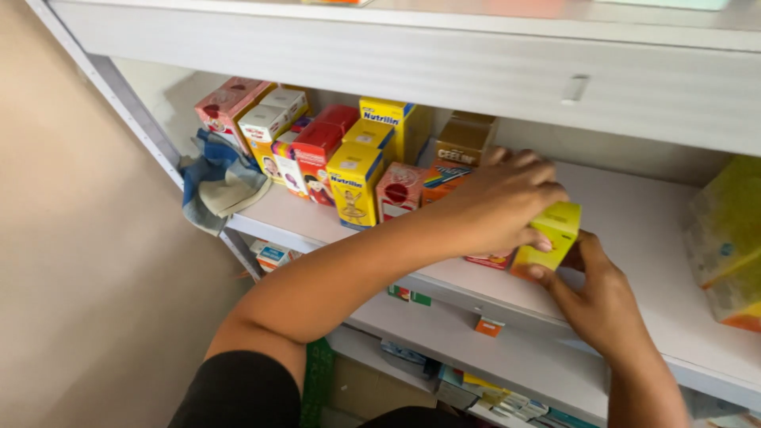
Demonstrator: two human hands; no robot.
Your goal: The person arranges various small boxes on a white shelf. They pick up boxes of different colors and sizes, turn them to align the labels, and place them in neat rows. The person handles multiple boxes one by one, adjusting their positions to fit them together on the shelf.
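Yellow box sits at the shelf front edge, right of the carton row — your left hand grips it from above, right hand fingers seemingly pinching below. Nudge it outward and it tips off — or topples the neighbouring cartons.

White metal shelving against a beige wall
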